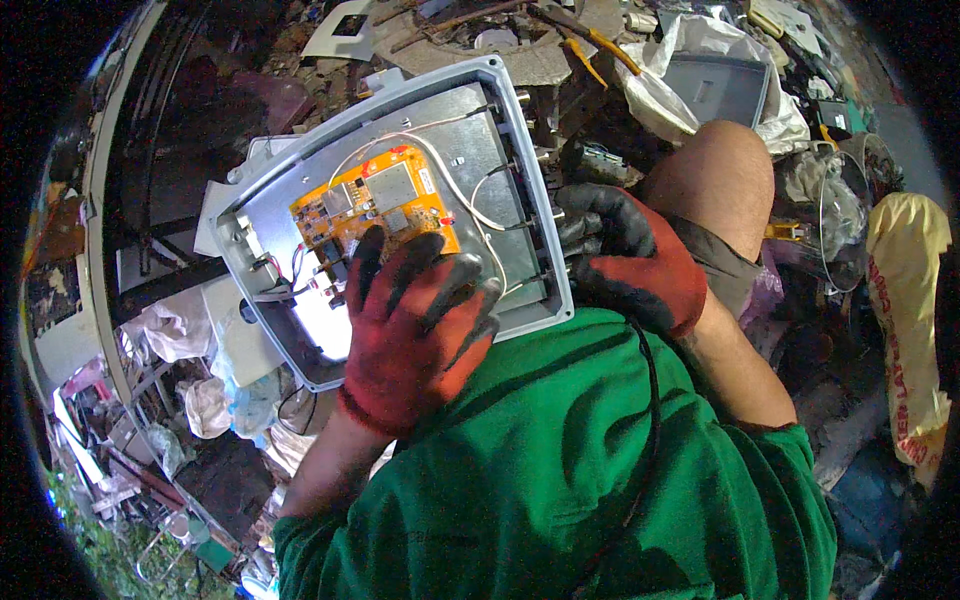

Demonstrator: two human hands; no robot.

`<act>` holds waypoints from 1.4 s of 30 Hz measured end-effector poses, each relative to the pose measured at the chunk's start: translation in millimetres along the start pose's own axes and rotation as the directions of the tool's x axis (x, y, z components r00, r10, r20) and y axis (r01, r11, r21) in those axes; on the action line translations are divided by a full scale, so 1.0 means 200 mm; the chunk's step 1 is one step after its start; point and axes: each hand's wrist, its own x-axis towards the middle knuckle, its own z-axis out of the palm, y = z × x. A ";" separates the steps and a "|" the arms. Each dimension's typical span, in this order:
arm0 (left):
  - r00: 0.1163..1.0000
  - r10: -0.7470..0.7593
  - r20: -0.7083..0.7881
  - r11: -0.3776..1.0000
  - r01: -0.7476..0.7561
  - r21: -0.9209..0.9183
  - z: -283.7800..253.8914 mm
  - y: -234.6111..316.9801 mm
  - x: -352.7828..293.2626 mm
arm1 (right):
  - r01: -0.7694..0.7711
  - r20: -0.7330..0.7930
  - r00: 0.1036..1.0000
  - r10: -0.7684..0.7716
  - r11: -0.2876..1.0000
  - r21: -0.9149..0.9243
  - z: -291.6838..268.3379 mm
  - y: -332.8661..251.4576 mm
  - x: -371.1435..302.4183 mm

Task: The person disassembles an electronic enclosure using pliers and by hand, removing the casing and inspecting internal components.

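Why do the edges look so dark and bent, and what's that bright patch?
Head view: the fisheye lens curves straight lines and blackens the corners; glare whitens the open grey plastic casing below the orange circuit board, beside the left hand; the surrounding scrap sits in shadow.

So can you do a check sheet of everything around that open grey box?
Surface: no table seen; grey casing rests on the person's lap.
Job's things: orange circuit board inside casing.
Clutter: scrap, plastic bags, yellow sack.
Hands: left hand, red glove, fingers on board; right hand grips casing's edge.
Cables: white wires looping over board.
Surroundings: outdoor junk pile, grass at lower left.
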 end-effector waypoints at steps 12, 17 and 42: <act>0.998 -0.044 0.044 0.998 0.046 -0.036 0.00 -0.03 0.07 | 0.041 -0.002 0.999 -0.041 0.998 -0.041 -0.06 0.04 0.00; 0.991 -0.084 0.102 0.977 0.102 -0.185 -0.02 -0.06 0.07 | 0.047 0.008 0.999 -0.047 0.999 0.002 -0.02 0.03 0.01; 0.966 -0.243 -0.087 0.844 0.166 -0.511 -0.07 -0.07 0.12 | 0.359 0.478 0.819 -0.319 -0.366 -0.859 0.31 -0.14 -0.05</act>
